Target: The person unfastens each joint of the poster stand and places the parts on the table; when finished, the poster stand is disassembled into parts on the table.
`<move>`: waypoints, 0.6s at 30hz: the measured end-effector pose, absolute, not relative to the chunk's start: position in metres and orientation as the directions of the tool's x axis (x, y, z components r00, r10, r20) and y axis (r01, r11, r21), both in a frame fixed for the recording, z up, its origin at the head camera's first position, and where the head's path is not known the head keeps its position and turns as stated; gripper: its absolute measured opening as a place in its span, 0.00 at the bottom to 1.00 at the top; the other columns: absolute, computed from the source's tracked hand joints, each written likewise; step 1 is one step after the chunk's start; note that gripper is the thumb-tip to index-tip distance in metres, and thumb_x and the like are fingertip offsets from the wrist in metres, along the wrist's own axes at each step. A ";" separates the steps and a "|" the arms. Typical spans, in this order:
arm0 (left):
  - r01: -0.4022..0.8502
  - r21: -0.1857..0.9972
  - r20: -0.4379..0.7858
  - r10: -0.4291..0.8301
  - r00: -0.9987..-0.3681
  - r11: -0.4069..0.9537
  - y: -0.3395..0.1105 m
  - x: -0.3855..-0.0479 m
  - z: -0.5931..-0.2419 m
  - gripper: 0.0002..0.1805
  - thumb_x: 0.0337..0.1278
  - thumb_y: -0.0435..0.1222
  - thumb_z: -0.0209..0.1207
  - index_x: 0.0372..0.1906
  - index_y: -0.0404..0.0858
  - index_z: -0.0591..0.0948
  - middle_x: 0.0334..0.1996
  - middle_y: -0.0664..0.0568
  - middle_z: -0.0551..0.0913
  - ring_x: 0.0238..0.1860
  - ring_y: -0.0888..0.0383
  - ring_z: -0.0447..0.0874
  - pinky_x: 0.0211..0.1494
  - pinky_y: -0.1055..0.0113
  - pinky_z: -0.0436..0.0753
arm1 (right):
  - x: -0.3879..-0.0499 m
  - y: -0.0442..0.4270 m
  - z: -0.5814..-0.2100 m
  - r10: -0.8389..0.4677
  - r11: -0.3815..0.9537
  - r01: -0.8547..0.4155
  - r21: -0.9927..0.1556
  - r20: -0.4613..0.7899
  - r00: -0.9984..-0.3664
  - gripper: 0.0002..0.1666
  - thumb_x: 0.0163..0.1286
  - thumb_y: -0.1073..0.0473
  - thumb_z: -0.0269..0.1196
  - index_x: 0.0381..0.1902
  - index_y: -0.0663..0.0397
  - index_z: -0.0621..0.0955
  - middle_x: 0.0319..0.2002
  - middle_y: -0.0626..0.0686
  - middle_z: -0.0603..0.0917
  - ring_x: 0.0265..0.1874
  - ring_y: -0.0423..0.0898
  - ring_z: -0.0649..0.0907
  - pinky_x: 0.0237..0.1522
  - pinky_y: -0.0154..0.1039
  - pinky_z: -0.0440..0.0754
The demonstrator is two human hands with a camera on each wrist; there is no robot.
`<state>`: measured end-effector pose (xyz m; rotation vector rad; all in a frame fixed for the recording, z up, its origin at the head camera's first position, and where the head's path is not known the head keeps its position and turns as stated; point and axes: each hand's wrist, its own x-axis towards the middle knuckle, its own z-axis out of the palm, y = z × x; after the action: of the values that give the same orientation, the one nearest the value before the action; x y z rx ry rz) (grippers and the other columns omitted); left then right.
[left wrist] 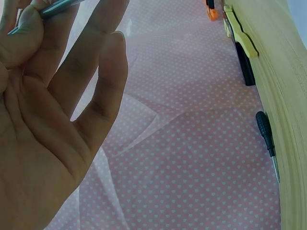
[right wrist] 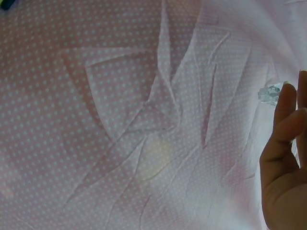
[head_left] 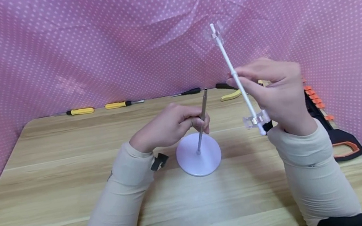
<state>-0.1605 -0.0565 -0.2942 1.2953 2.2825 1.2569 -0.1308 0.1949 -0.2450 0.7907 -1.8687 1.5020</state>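
Note:
In the head view my left hand [head_left: 172, 124] pinches a thin metal rod [head_left: 203, 106] that rises, slightly tilted, from a round white base [head_left: 189, 160] on the table. The left wrist view shows the same rod [left wrist: 60, 7] between thumb and fingers, the other fingers extended. My right hand [head_left: 276, 90] pinches a white bar [head_left: 226, 54] near its middle, held up in the air to the right of the rod and apart from it. A clear plastic clip [head_left: 217, 36] sits near the bar's upper end, another clear clip [head_left: 255, 120] near its lower end.
Along the table's back edge lie two yellow screwdrivers [head_left: 81, 111], a black screwdriver [head_left: 192, 91] and yellow-and-black pliers [head_left: 230, 95]. A black-and-orange handled tool [head_left: 345, 144] lies at the right edge. Pink dotted cloth [head_left: 122, 40] hangs behind and at the sides.

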 end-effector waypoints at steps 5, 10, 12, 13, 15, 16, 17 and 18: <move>0.588 0.770 0.195 0.787 -0.585 0.247 -0.057 -0.160 -0.294 0.09 0.77 0.30 0.57 0.37 0.40 0.84 0.37 0.55 0.90 0.44 0.58 0.91 0.55 0.69 0.88 | -0.137 0.198 -0.247 -0.145 0.308 -0.759 -0.573 0.760 -0.633 0.10 0.59 0.77 0.75 0.38 0.65 0.93 0.35 0.43 0.93 0.27 0.39 0.82 0.33 0.33 0.74; 0.598 0.761 0.201 0.787 -0.584 0.250 -0.057 -0.160 -0.294 0.09 0.77 0.29 0.58 0.37 0.41 0.84 0.36 0.56 0.90 0.44 0.62 0.90 0.55 0.69 0.88 | -0.141 0.202 -0.249 -0.229 0.429 -0.753 -0.499 0.746 -0.625 0.10 0.58 0.76 0.77 0.37 0.63 0.93 0.33 0.46 0.93 0.27 0.34 0.80 0.30 0.28 0.73; 0.602 0.759 0.202 0.788 -0.581 0.249 -0.057 -0.160 -0.293 0.09 0.77 0.29 0.58 0.37 0.41 0.84 0.37 0.55 0.90 0.44 0.62 0.90 0.56 0.69 0.87 | -0.140 0.203 -0.249 -0.279 0.474 -0.758 -0.449 0.739 -0.613 0.09 0.59 0.74 0.77 0.38 0.62 0.93 0.32 0.52 0.93 0.30 0.33 0.82 0.31 0.26 0.74; 0.606 0.755 0.204 0.788 -0.580 0.250 -0.057 -0.160 -0.292 0.09 0.77 0.29 0.58 0.37 0.41 0.84 0.37 0.54 0.91 0.44 0.63 0.89 0.56 0.69 0.87 | -0.140 0.203 -0.249 -0.301 0.494 -0.759 -0.424 0.735 -0.607 0.09 0.59 0.73 0.78 0.38 0.62 0.93 0.32 0.55 0.93 0.31 0.33 0.83 0.33 0.25 0.74; 0.611 0.750 0.206 0.790 -0.578 0.252 -0.056 -0.159 -0.292 0.09 0.77 0.30 0.58 0.37 0.41 0.84 0.37 0.52 0.91 0.44 0.63 0.90 0.56 0.69 0.87 | -0.140 0.203 -0.250 -0.338 0.529 -0.761 -0.375 0.729 -0.595 0.09 0.59 0.72 0.78 0.39 0.60 0.93 0.33 0.55 0.93 0.34 0.36 0.86 0.37 0.23 0.76; 0.614 0.747 0.207 0.789 -0.578 0.254 -0.057 -0.159 -0.292 0.09 0.77 0.30 0.58 0.38 0.41 0.85 0.36 0.53 0.91 0.44 0.63 0.90 0.56 0.69 0.87 | -0.140 0.203 -0.251 -0.349 0.543 -0.759 -0.360 0.725 -0.594 0.10 0.59 0.71 0.78 0.39 0.59 0.94 0.34 0.55 0.94 0.35 0.38 0.87 0.39 0.23 0.76; 0.617 0.744 0.207 0.789 -0.578 0.257 -0.057 -0.159 -0.292 0.09 0.77 0.30 0.58 0.38 0.41 0.85 0.36 0.53 0.91 0.44 0.64 0.90 0.56 0.69 0.87 | -0.140 0.203 -0.251 -0.358 0.553 -0.757 -0.348 0.721 -0.593 0.10 0.59 0.71 0.78 0.40 0.59 0.94 0.34 0.55 0.94 0.36 0.41 0.88 0.41 0.22 0.77; 0.620 0.740 0.208 0.788 -0.579 0.260 -0.057 -0.159 -0.292 0.09 0.77 0.30 0.58 0.38 0.42 0.85 0.36 0.55 0.91 0.43 0.64 0.90 0.56 0.69 0.87 | -0.140 0.203 -0.252 -0.366 0.567 -0.753 -0.333 0.717 -0.593 0.10 0.59 0.70 0.78 0.40 0.59 0.94 0.35 0.55 0.94 0.36 0.44 0.89 0.42 0.22 0.77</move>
<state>-0.1594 -0.0566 -0.2923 1.3208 2.3239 1.2167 -0.1400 0.2026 -0.2521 0.8921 -2.2090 0.8529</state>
